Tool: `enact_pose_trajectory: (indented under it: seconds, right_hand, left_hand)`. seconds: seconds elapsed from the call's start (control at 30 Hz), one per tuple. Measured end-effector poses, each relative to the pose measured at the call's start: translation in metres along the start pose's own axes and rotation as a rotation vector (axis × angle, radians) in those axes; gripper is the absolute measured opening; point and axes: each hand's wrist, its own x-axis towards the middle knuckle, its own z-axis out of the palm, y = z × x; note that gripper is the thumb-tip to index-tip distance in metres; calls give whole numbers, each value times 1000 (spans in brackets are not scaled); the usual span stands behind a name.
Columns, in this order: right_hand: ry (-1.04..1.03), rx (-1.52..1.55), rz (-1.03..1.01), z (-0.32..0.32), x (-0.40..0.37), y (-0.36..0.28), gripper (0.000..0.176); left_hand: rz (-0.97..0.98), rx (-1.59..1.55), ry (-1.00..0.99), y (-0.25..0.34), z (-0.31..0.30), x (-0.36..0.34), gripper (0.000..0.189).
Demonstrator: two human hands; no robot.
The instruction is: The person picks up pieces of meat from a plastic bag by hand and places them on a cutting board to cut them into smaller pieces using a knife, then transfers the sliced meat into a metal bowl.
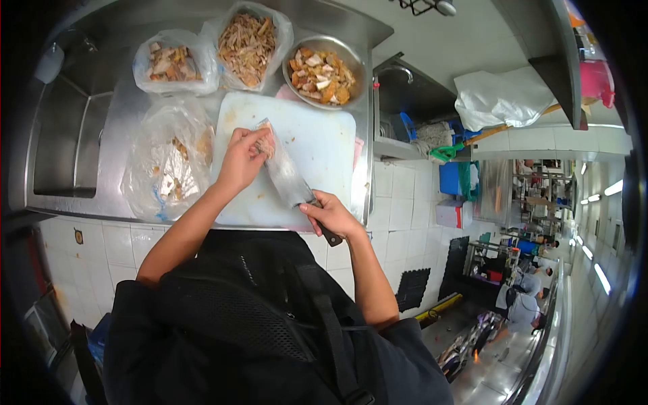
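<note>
My right hand [334,214] is wrapped round the dark handle of a cleaver [287,177]. Its broad blade lies across a white cutting board [317,135], pointing up and to the left. Close to the blade's far end, a piece of pale pink meat [267,142] rests against the metal. The curled fingers of my left hand [243,158] press on that meat; their tips partly cover it. A few small crumbs are scattered on the board.
Behind the board are a metal bowl of chopped meat [354,62], a plastic bag of shredded meat [260,75] and a bag of meat chunks [162,75]. A loose plastic bag [142,162] lies left, beside a sink [50,148]. Co-workers [523,307] stand far right.
</note>
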Motion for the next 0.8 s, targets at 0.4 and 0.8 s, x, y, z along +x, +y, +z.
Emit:
enact_pose_trajectory:
  seconds: [0.4,0.8]
  right_hand:
    - [244,-85,-89,30,28,-106,24]
    - [782,-559,-127,35,0,44,48]
  left_hand:
    - [-116,-245,246,-23,-49,205,55]
    - [-87,-423,83,33,-162,41,32]
